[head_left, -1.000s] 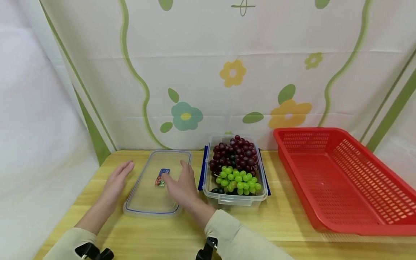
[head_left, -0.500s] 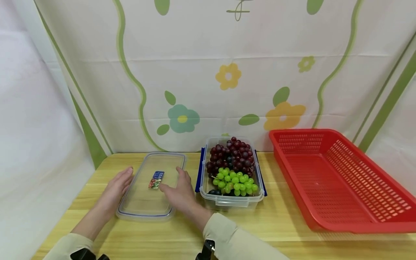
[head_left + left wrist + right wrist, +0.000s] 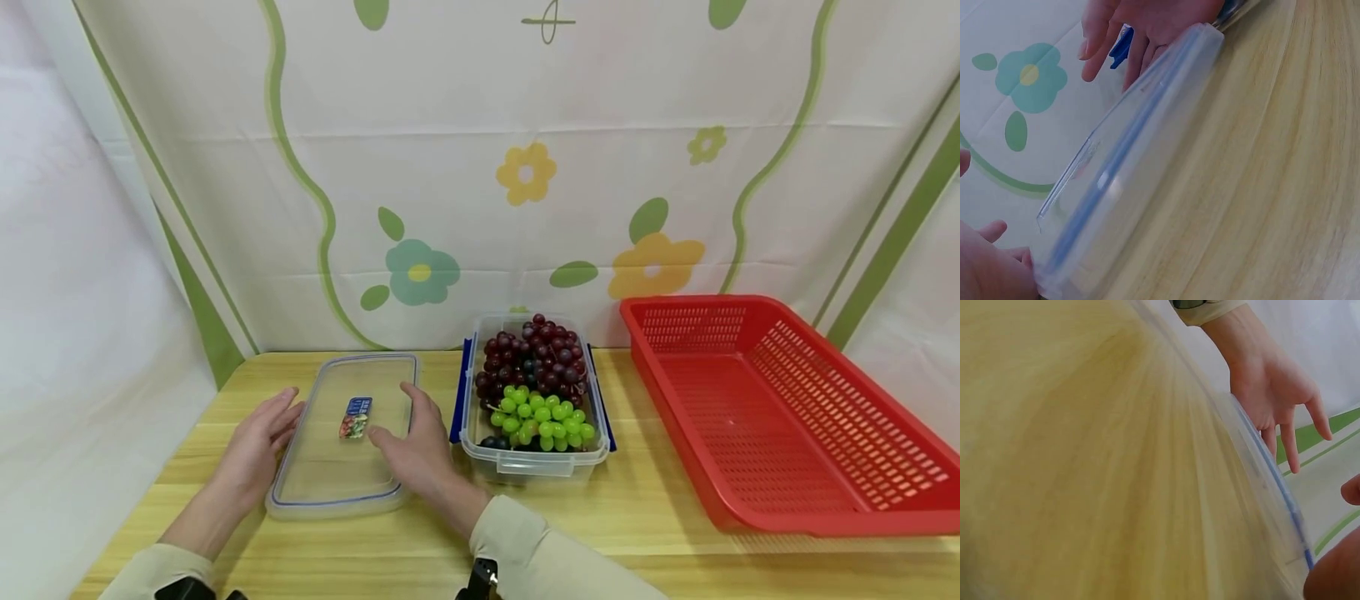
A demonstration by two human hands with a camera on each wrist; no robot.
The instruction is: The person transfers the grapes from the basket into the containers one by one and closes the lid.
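A clear plastic lid [image 3: 375, 458] with a blue seal and a small printed label [image 3: 356, 417] lies low over the wooden table, between both hands. My left hand [image 3: 251, 446] is at its left edge, fingers fairly straight and in contact with the side. At the right edge my right hand [image 3: 420, 442] touches with extended fingers, thumb over the top. In the left wrist view, the lid [image 3: 1122, 162] runs from one palm to the right hand [image 3: 1154, 19]. Right of it stands a clear box [image 3: 517, 471] with dark red grapes [image 3: 551, 350] and green grapes [image 3: 543, 419].
A red perforated basket [image 3: 667, 417] stands on the right of the table [image 3: 330, 554]. Blue side flaps [image 3: 461, 400] hang open along the grape box, close to the right hand. Behind everything hangs a white curtain [image 3: 465, 167] with flowers.
Both hands have come up against the lid's sides. The lid has shifted slightly left and towards me and turned a little. The grape box and basket have stayed in place.
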